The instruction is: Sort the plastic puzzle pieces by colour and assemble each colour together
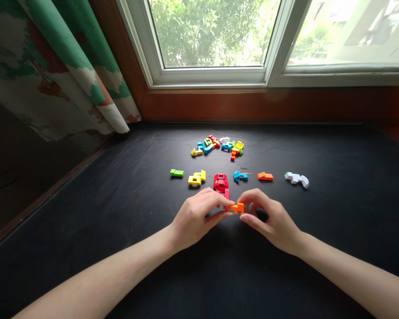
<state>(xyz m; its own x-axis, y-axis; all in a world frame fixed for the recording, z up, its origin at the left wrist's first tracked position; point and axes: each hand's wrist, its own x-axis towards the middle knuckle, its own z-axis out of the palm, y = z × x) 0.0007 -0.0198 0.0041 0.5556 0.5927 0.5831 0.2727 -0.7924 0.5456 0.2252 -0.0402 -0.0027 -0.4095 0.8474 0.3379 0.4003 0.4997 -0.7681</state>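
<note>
Near the middle of the black worktop (335,199), an orange piece (240,207) is pinched in the closed grip of the left hand (194,215); fingers of the right hand (279,221) curve near its other end, but whether they grip it I cannot tell. Just beyond lies a red piece (221,181), between a yellow piece (195,179) and a blue piece (239,176).

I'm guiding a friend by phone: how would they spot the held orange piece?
Below the window lies a black table, where the left hand and right hand nearly meet. Between them is the orange piece. Unlike the orange block farther back, it is notched and held.
</note>
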